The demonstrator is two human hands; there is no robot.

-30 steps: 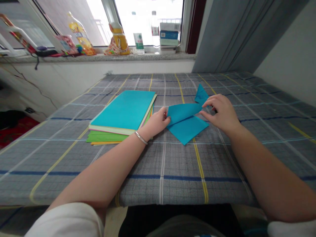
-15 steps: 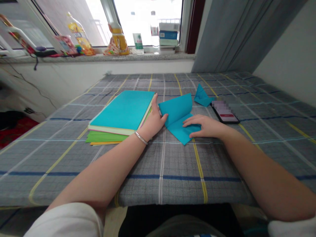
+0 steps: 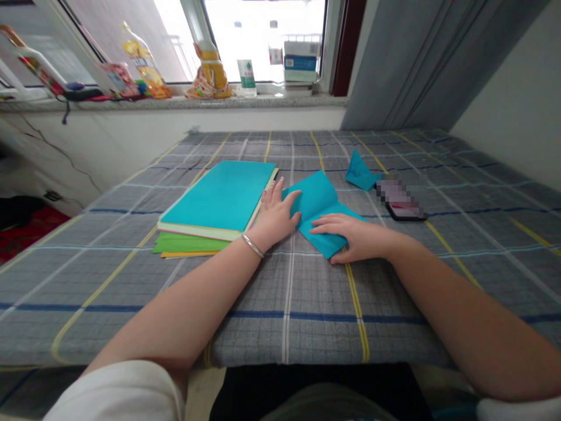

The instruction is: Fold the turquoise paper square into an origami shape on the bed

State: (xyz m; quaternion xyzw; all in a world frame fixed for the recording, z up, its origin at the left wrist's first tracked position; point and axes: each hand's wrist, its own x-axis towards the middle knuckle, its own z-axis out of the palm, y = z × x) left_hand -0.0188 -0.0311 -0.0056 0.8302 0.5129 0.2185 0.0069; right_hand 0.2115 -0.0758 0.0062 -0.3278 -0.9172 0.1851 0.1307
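Plaid cloth covers the bench [image 3: 131,280] below a cluttered windowsill [image 3: 175,102]. Mid-bench, the left hand [image 3: 276,213] and the right hand [image 3: 353,234] both press flat, fingers spread, on a folded blue sheet [image 3: 313,199] beside a stack of coloured paper [image 3: 217,204]; a phone [image 3: 401,202] lies right.
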